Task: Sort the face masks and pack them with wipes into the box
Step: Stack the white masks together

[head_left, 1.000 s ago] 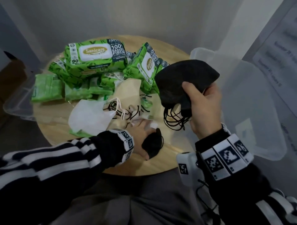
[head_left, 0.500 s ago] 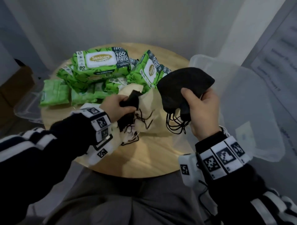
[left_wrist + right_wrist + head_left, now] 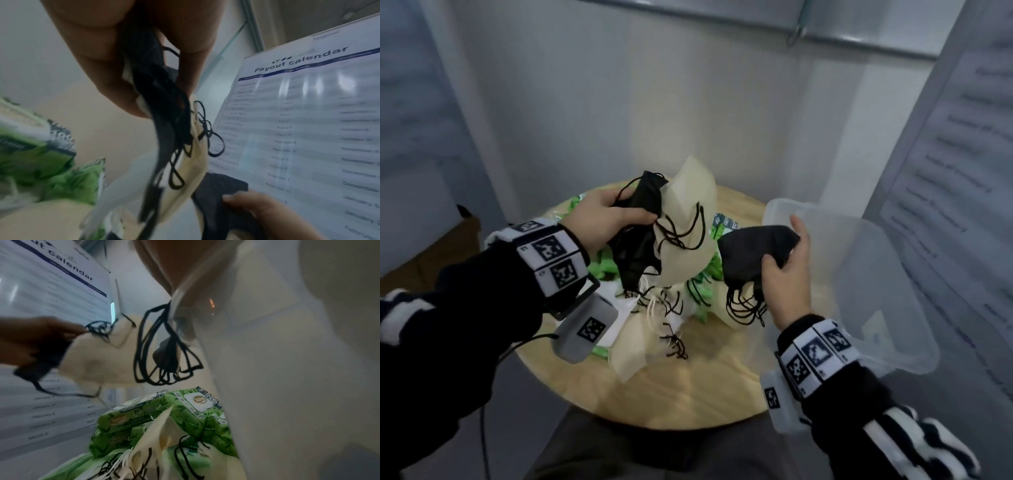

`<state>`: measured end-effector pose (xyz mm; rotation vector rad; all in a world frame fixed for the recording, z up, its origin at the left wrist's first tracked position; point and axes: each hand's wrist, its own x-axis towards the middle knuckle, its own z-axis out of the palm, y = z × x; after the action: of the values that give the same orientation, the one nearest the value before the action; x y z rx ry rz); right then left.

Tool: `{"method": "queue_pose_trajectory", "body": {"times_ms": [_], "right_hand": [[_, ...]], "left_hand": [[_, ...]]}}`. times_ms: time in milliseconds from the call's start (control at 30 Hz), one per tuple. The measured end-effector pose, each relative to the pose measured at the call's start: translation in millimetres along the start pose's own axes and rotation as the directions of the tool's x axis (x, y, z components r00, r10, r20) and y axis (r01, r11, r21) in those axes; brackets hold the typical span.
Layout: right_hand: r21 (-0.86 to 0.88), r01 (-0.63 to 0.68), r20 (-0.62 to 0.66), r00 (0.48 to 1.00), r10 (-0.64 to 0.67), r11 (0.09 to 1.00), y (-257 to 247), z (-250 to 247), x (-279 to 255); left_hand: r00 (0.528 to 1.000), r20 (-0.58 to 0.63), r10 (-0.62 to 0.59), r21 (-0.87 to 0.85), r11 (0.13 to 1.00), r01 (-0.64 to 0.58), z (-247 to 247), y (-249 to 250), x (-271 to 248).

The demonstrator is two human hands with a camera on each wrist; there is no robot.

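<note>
My left hand (image 3: 633,216) is raised above the table and grips a black mask (image 3: 645,202). A cream mask (image 3: 688,226) hangs beside the black one, caught in its black ear loops. In the left wrist view the fingers (image 3: 115,84) pinch the black mask (image 3: 164,116) with the cream mask (image 3: 191,172) below. My right hand (image 3: 786,255) holds a stack of black masks (image 3: 751,251), loops dangling, by the rim of the clear plastic box (image 3: 866,281). Green wipe packs (image 3: 164,415) lie on the table, mostly hidden in the head view.
More cream masks (image 3: 637,346) and tangled loops lie on the round wooden table (image 3: 681,390). A white mask (image 3: 616,318) lies under my left wrist. A calendar poster (image 3: 308,129) hangs on the right wall. The box overhangs the table's right side.
My left hand has lifted the black mask up off the table, dragging a cream mask with it. My right hand with its black stack sits lower, closer to the box. The view tilted up.
</note>
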<state>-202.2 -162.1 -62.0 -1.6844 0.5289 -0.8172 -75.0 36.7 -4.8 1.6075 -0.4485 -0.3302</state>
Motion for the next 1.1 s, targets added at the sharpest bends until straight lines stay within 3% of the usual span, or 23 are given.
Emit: {"method": "queue_pose_trajectory", "body": {"times_ms": [200, 333, 400, 567, 733, 900, 1100], "right_hand": [[-0.029, 0.063, 0.184, 0.981, -0.057, 0.998, -15.6, 1.0, -12.5], [0.104, -0.099, 0.248, 0.966, 0.071, 0.990, -26.3, 9.2, -18.1], [0.170, -0.138, 0.291, 0.953, 0.084, 0.976, -35.5, 10.8, -23.3], [0.443, -0.305, 0.349, 0.925, 0.152, 0.843, -51.6, -1.2, -23.6], [0.544, -0.418, 0.445, 0.879, 0.172, 0.727, -52.5, -15.5, -22.9], [0.530, -0.417, 0.548, 0.833, 0.077, 0.738, -56.1, -10.3, -29.4], [0.485, -0.376, 0.466, 0.875, 0.131, 0.789, -47.0, -5.2, -30.4]], "left_hand": [[0.989, -0.042, 0.140, 0.142, 0.981, -0.133, 2.2, 31.8, -24.2], [0.918, 0.013, 0.397, 0.433, 0.825, -0.362, 26.2, 24.0, -35.4], [0.870, 0.113, 0.480, 0.467, 0.747, -0.473, 41.6, 9.5, -39.8], [0.810, 0.320, 0.492, 0.476, 0.656, -0.586, 65.0, -18.2, -49.8], [0.830, 0.384, 0.405, 0.511, 0.655, -0.556, 66.7, -17.5, -53.3], [0.846, 0.355, 0.398, 0.487, 0.693, -0.531, 67.6, -18.5, -54.6], [0.791, 0.435, 0.430, 0.460, 0.649, -0.606, 65.5, -18.7, -49.1]]}}
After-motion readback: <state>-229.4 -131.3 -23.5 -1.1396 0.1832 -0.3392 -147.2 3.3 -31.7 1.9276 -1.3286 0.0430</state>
